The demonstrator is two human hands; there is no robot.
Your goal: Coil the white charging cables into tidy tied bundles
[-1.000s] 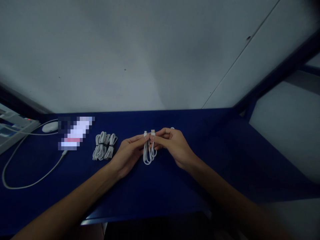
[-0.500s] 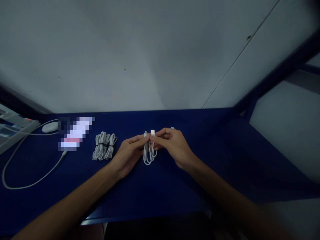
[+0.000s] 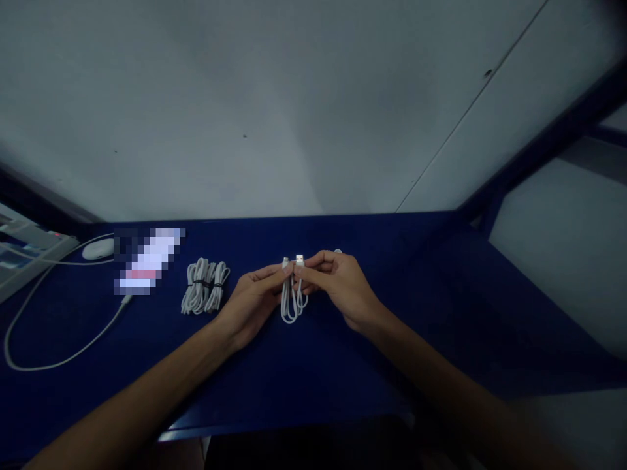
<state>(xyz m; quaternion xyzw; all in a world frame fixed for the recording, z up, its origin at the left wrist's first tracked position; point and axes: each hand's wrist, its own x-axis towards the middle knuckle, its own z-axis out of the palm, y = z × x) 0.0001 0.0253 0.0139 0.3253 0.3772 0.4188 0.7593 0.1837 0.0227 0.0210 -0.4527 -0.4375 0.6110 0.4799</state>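
Observation:
A white USB cable (image 3: 290,319), folded into loops, hangs between my two hands over the blue table. My left hand (image 3: 255,295) pinches it just below the small plug, with the thumb on top. With thumb and fingers my right hand (image 3: 340,284) grips the cable beside the larger USB plug (image 3: 300,259), which points away from me. The looped part droops below my fingertips. A small bit of white (image 3: 337,250) shows behind my right fingers; what it belongs to is hidden.
Left of my hands lie white cable bundles (image 3: 200,287) tied with black bands. Farther left are a blurred-out phone (image 3: 149,261) with a charging cord (image 3: 73,362), a white rounded object (image 3: 98,249) and a power strip (image 3: 34,264). A pale wall (image 3: 274,130) rises behind the table (image 3: 304,385).

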